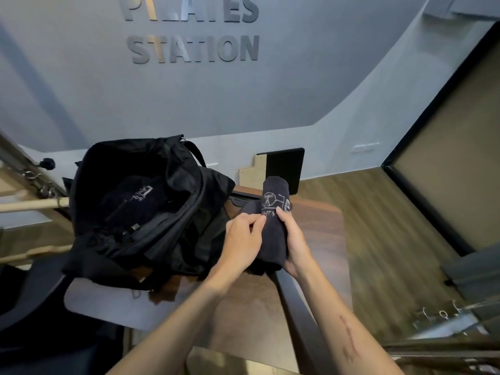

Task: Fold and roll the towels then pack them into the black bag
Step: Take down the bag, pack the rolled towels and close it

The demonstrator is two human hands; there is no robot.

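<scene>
Head view, centre of frame: both hands grip a rolled dark grey towel (273,228) over the brown wooden table (319,239), left hand (243,240) pinching it, right hand (296,246) cupping it; open black fabric bag (140,207) sits left.

Dark rolled towel (272,234) with grey print, upright, just right of open black bag (151,209)

Held in both hands, the rolled towel (273,234) is dark, matt cloth with a soft nap and pale stitched markings near the fingertips. Left of the grip, the black bag (140,212) is thin woven fabric with a faint sheen, creased and slack. Beneath the grip, the table (319,239) shows a smooth, dark wood-grain finish. Beyond it, the wall (216,104) is matt grey with brushed metal-look lettering (193,48).
</scene>
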